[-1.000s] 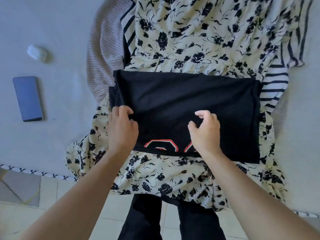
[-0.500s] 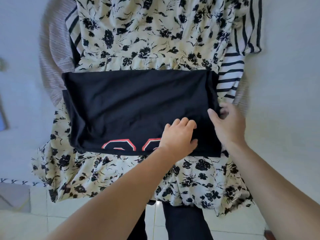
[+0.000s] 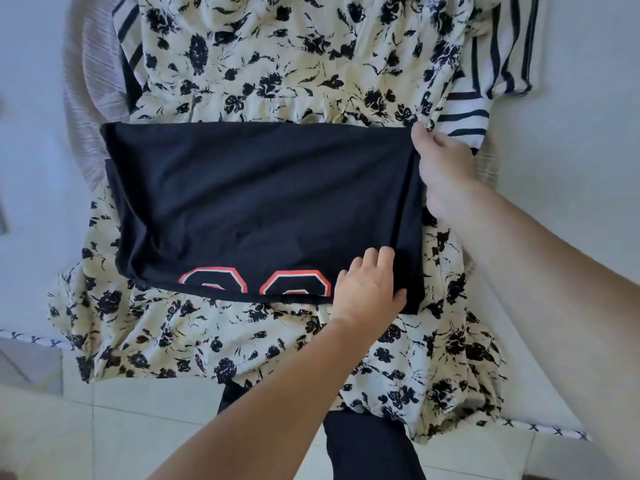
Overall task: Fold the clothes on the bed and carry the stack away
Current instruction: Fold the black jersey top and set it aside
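Note:
A black shirt (image 3: 256, 202) with red and white numbers lies folded into a wide band on top of a cream floral dress (image 3: 277, 64). My left hand (image 3: 367, 289) lies flat on the shirt's near right corner, fingers together. My right hand (image 3: 440, 164) grips the shirt's right edge near its far corner, fingers curled under the cloth. A black-and-white striped top (image 3: 491, 64) pokes out under the dress at the right and far left. A beige ribbed garment (image 3: 86, 109) lies beneath them at the left.
The clothes lie on a pale grey-blue bed sheet (image 3: 571, 168) whose patterned hem (image 3: 547, 429) runs along the near edge. Below it is light tiled floor (image 3: 104, 438). My dark trousers (image 3: 367, 448) show at the bottom.
The view shifted, so the phone and white object at left left the frame. Both hands moved from the shirt's near middle to its right end; my right hand took hold of the right edge.

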